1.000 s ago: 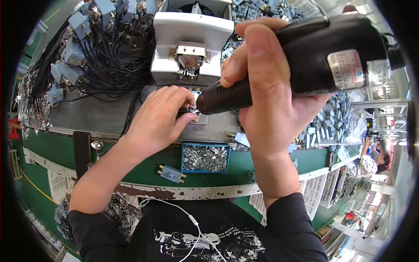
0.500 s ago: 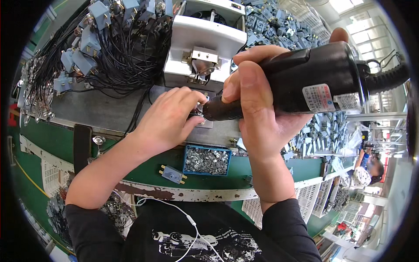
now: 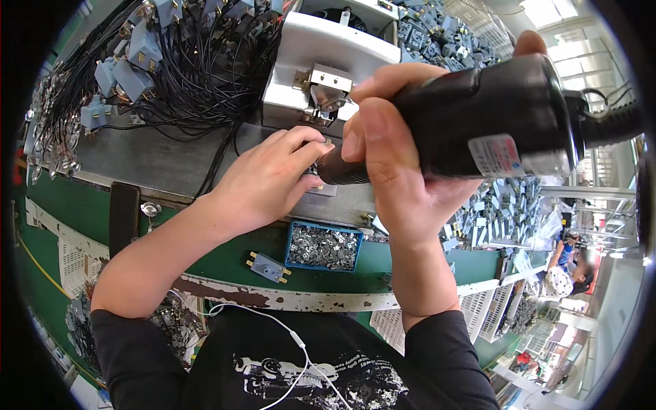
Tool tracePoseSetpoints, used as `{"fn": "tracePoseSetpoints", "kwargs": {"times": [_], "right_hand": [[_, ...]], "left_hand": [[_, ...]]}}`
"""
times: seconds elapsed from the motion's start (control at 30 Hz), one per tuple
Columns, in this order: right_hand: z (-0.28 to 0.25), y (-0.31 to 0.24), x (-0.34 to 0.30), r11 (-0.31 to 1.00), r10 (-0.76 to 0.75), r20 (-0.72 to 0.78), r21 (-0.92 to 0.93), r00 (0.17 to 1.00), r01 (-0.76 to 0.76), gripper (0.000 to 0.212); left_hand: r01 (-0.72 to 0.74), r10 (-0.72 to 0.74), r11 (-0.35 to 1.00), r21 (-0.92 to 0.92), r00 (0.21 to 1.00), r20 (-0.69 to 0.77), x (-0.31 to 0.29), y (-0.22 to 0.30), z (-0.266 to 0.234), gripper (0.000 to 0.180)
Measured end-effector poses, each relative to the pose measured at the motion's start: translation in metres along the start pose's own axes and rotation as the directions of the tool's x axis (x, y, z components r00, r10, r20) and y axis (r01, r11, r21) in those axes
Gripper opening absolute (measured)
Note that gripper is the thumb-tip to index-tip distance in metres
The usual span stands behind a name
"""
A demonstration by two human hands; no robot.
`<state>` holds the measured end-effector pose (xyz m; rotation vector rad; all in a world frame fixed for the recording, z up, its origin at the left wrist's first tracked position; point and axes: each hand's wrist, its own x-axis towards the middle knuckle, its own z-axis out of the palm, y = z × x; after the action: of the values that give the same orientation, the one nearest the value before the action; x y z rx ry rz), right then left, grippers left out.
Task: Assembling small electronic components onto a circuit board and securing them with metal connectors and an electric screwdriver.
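Note:
My right hand [image 3: 396,167] is wrapped round a black electric screwdriver [image 3: 495,109] lying nearly level, its nose pointing left and its cable leaving at the right. Beside that nose, my left hand [image 3: 263,171] has its thumb and fingers pinched round a small part that is mostly hidden. This part sits over a small metal plate [image 3: 326,190] on the grey bench top. Just behind stands a white machine [image 3: 335,51] with a metal bracket [image 3: 331,82] on its front. Closer to me are a blue tray [image 3: 321,268] of small metal pieces and a grey block with brass terminals [image 3: 268,267].
Grey housings with black wires [image 3: 198,82] heap up at the far left. Many loose grey housings [image 3: 444,41] lie behind and to the right. A dark flat slab [image 3: 126,219] rests at the left bench edge. Another person [image 3: 564,273] is at the far right.
The view has shifted slightly, so the bench and tray appear a little to the left and the machine lower. Both hands keep their grips, with the screwdriver's nose still at the left fingers.

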<state>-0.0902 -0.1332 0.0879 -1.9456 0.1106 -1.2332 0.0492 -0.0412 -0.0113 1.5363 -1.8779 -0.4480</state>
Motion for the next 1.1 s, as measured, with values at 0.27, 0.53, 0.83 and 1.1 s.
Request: {"fn": "tracePoseSetpoints", "kwargs": {"times": [0.27, 0.53, 0.83, 1.1], "right_hand": [[-0.017, -0.024, 0.014, 0.952, 0.262, -0.245, 0.223, 0.933, -0.209, 0.086], [-0.082, 0.014, 0.004, 0.72, -0.405, -0.214, -0.673, 0.889, 0.166, 0.084], [-0.114, 0.005, -0.093, 0.348, 0.649, 0.213, -0.937, 0.731, -0.036, 0.041], [-0.109, 0.013, -0.104, 0.348, 0.542, 0.026, -0.917, 0.84, -0.197, 0.039]], "left_hand": [[-0.178, 0.171, 0.98, 0.094, 0.982, 0.076, 0.011, 0.01, -0.03, 0.041], [-0.154, 0.133, 0.976, 0.155, 0.981, 0.14, -0.007, 0.015, -0.051, 0.036], [0.214, 0.348, 0.529, 0.821, 0.828, -0.44, 0.036, 0.012, -0.162, 0.028], [-0.035, 0.338, 0.816, 0.577, 0.839, -0.427, 0.005, 0.012, -0.156, 0.024]]}}
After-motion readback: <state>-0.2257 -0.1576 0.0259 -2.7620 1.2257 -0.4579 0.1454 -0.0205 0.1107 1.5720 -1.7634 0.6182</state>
